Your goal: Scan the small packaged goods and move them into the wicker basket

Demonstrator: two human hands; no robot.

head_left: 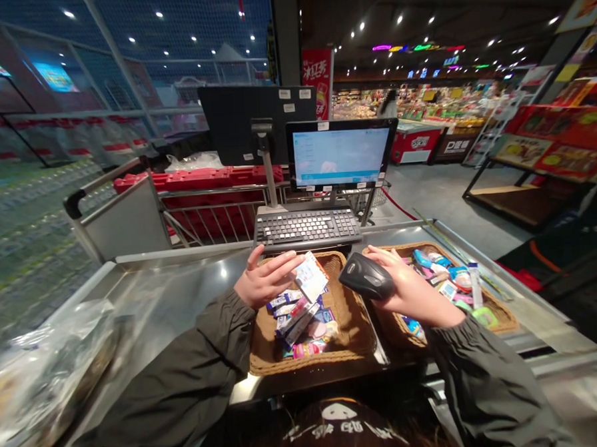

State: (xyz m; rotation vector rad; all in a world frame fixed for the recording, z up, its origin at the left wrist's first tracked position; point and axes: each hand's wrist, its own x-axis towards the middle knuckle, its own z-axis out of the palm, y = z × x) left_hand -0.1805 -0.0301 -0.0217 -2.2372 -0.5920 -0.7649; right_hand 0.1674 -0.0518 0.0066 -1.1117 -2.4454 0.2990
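In my right hand [409,288] is a black handheld barcode scanner [366,276], its head turned to the left above the gap between two wicker baskets. My left hand [268,276] is over the left side of the left basket [356,314], its fingers stretched out and the thumb raised apart. A white printed packet [311,277] lies tilted at those fingertips, which overlap its left edge. Beneath it, several small snack packets [296,317] in blue, purple and pink lie heaped in the basket. The right basket [503,316] contains mixed colourful small packages [449,275], partly hidden by my right hand.
Beyond the baskets are a black keyboard [306,226] and a lit monitor [342,154], with a second screen's dark back [253,122] beside it. Plastic-wrapped goods [41,384] lie on the metal counter [181,283] at left. A shopping cart [218,214] stands behind the counter.
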